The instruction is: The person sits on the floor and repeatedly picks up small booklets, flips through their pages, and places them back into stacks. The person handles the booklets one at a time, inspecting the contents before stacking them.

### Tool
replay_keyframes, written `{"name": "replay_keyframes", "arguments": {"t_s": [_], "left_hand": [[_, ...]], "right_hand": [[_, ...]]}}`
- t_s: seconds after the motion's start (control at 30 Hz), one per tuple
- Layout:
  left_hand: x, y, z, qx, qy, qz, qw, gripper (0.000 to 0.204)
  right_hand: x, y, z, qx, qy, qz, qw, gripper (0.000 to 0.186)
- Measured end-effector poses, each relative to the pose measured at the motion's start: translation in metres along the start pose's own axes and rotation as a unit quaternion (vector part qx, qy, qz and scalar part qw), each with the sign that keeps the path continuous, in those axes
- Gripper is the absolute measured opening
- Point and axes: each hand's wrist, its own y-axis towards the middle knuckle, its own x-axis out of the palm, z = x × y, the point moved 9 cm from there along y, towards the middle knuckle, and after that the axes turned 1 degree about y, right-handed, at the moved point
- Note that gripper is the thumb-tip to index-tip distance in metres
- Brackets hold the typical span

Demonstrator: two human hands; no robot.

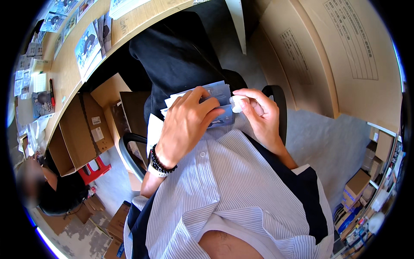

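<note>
On my lap lies a small bundle of blue printed cards [221, 92] with white edges. My left hand [183, 118] is closed over it from the left, fingers curled on the cards. Just to their right, my right hand [264, 117] pinches a small white object [238, 103] between thumb and fingers. Its left end looks translucent and sits close to the cards' right edge; its exact kind does not show. A white watch and a dark bead bracelet [158, 163] circle my left wrist.
A wooden desk [123, 28] with stacks of printed cards [89, 45] curves across the upper left. Large cardboard boxes [345, 47] stand at right, and an open box [77, 134] under the desk. A chair armrest [129, 140] is beside my left arm. Another person [51, 190] sits at far left.
</note>
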Motion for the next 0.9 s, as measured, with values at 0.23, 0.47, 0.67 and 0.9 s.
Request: {"name": "replay_keyframes", "arguments": {"t_s": [0.23,0.47,0.67,0.9], "left_hand": [[-0.003,0.000,-0.001,0.020,-0.008,0.015,1.000,0.017],[-0.002,-0.003,-0.010,-0.007,-0.033,0.033,0.999,0.018],[-0.024,-0.013,-0.009,-0.009,-0.051,0.095,0.994,0.018],[-0.136,-0.018,-0.061,-0.133,-0.065,0.267,0.952,0.027]], "right_hand": [[0.003,0.005,-0.004,-0.038,-0.039,0.002,0.999,0.019],[0.015,0.009,-0.010,-0.053,-0.037,-0.007,0.998,0.019],[0.027,0.016,-0.042,-0.099,-0.111,-0.060,0.987,0.020],[0.035,-0.024,0.005,-0.063,-0.182,-0.159,0.968,0.021]]}}
